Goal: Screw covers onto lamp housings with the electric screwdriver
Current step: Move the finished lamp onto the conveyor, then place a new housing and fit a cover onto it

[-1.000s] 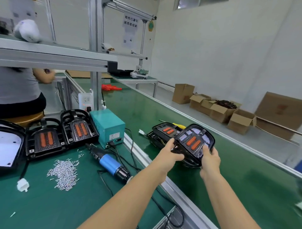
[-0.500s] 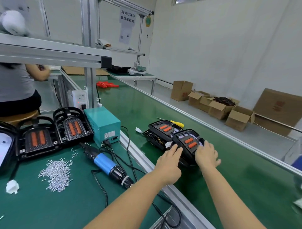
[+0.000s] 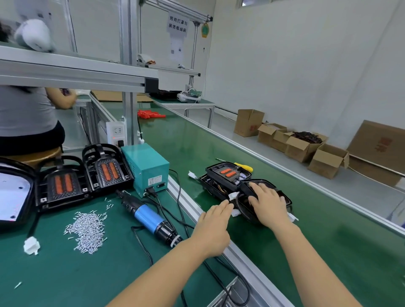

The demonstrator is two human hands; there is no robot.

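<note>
lamp housing (image 3: 282,198) now down (belt), right hand (image 3: 268,206) flattened

Bright, even indoor light, no hard shadows. Window (image 3: 258,2) at top edge, a daylight source. Soft sheen on green conveyor belt (image 3: 219,140) toward its far end; duller patch of reflection near its right edge. Faint soft shadow under right hand (image 3: 268,204) and left hand (image 3: 215,228). Wide-angle distortion: aluminium frame (image 3: 76,76) and belt rails bow toward picture edges. White object (image 3: 35,35) at top left motion-blurred. Overall slightly soft, compression smear; screw pile (image 3: 86,232) detail mushy. Hanging sign (image 3: 178,24) text soft.
</note>
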